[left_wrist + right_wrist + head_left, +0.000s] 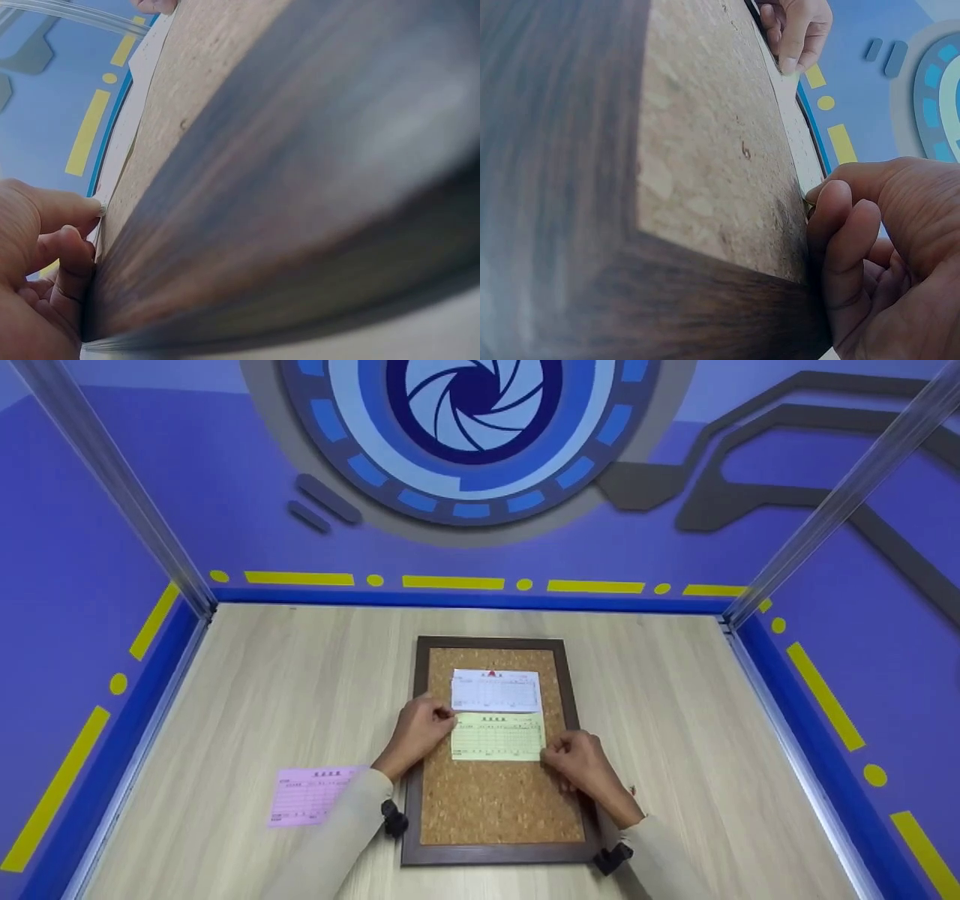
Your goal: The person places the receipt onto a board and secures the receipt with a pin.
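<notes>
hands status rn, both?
Left hand: closed, pinching the pale yellow slip near its upper-left corner.
Right hand: closed, pinching the same slip near its lower-right corner.

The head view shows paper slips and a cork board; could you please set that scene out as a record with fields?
Base: rectangular cork board in dark wooden frame, on pale wood-grain table
Upper slip: white printed paper slip, small red piece, apparently a pin, at top
Lower slip: pale yellow printed paper slip, just below the white one
Left-hand grip: pinches the yellow slip's upper left corner
Right-hand grip: pinches its lower right corner
Off the board: pink printed paper slip, left of the frame, partly hidden by beige sleeve
</notes>
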Demonstrator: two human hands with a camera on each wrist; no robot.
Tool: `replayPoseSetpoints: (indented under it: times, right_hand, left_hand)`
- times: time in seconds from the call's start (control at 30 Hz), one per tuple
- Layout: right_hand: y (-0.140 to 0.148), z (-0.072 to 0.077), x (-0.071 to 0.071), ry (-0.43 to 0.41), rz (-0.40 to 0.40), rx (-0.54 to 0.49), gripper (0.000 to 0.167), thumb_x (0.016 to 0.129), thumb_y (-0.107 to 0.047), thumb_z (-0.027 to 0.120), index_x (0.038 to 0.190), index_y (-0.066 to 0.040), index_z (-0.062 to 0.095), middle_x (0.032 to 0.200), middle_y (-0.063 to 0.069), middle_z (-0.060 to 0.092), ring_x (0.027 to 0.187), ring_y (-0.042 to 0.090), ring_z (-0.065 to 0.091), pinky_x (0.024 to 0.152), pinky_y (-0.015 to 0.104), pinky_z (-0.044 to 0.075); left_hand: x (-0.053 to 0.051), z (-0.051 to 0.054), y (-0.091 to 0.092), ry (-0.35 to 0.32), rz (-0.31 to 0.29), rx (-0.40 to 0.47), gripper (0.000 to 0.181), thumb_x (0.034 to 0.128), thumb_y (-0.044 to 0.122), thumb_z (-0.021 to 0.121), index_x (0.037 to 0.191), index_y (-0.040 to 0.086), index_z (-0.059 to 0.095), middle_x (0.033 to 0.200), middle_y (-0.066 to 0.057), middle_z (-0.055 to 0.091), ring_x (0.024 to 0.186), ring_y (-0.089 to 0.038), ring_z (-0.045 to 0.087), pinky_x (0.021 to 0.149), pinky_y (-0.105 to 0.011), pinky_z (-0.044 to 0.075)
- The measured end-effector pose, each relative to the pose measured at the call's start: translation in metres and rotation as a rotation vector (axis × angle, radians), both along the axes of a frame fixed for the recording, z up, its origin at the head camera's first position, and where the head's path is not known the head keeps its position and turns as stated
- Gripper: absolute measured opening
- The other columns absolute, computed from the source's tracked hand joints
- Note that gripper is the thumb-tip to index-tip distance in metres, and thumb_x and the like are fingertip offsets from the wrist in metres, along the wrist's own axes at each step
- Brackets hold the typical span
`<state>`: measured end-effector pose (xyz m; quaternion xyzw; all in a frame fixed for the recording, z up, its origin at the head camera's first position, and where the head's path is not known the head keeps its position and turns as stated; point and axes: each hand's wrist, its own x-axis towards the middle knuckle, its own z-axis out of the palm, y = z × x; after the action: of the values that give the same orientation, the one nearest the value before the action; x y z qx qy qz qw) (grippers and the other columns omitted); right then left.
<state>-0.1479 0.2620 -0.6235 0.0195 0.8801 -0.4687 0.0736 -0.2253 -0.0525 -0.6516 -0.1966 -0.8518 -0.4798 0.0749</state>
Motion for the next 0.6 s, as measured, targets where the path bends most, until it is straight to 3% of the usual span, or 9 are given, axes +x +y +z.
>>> replayPoseSetpoints:
  times: [0.13, 0.2, 0.23, 0.43, 0.6]
  right_hand:
    - [0.000, 0.000, 0.000, 0.000, 0.008, -0.021, 0.018, 0.091, -0.003, 0.068, 0.073, -0.007, 0.067, 0.055, 0.001, 0.063, 0.037, 0.008, 0.054, 0.035, 0.021, 0.042]
    - [0.000, 0.000, 0.000, 0.002, 0.010, -0.015, 0.019, 0.091, -0.004, 0.069, 0.073, -0.008, 0.067, 0.055, 0.000, 0.062, 0.037, 0.008, 0.054, 0.035, 0.020, 0.042]
    - [0.001, 0.000, 0.000, 0.003, 0.010, -0.013, 0.019, 0.091, -0.004, 0.069, 0.073, -0.008, 0.067, 0.055, 0.000, 0.062, 0.038, 0.008, 0.054, 0.035, 0.020, 0.042]
    - [0.002, -0.002, 0.001, 0.001, 0.011, -0.008, 0.016, 0.091, -0.004, 0.070, 0.075, -0.007, 0.068, 0.056, 0.000, 0.063, 0.038, 0.008, 0.055, 0.036, 0.022, 0.044]
    - [0.002, -0.001, 0.001, 0.004, 0.006, -0.004, 0.015, 0.090, -0.006, 0.070, 0.075, -0.007, 0.068, 0.056, 0.000, 0.063, 0.039, 0.008, 0.054, 0.036, 0.022, 0.044]
  left_hand:
    - [-0.001, 0.001, 0.000, -0.003, 0.001, -0.034, 0.005, 0.0901, 0.005, 0.078, 0.086, 0.007, 0.078, 0.087, -0.002, 0.068, 0.078, -0.014, 0.059, 0.069, -0.031, 0.051]
    - [0.004, 0.012, 0.002, -0.061, 0.012, -0.061, 0.004, 0.0897, 0.003, 0.078, 0.086, 0.004, 0.078, 0.088, -0.004, 0.069, 0.080, -0.014, 0.060, 0.070, -0.031, 0.052]
    - [0.004, 0.014, 0.003, -0.065, 0.011, -0.070, 0.004, 0.0899, 0.002, 0.077, 0.086, 0.003, 0.077, 0.088, -0.005, 0.069, 0.080, -0.014, 0.060, 0.070, -0.031, 0.052]
    - [0.005, 0.014, 0.004, -0.056, 0.019, -0.062, 0.006, 0.0850, -0.002, 0.078, 0.087, 0.004, 0.076, 0.086, -0.004, 0.067, 0.078, -0.010, 0.058, 0.069, -0.030, 0.051]
    - [0.004, 0.017, 0.006, -0.103, 0.015, -0.056, 0.013, 0.0869, -0.005, 0.078, 0.098, 0.001, 0.076, 0.088, -0.005, 0.066, 0.079, -0.012, 0.055, 0.070, -0.028, 0.046]
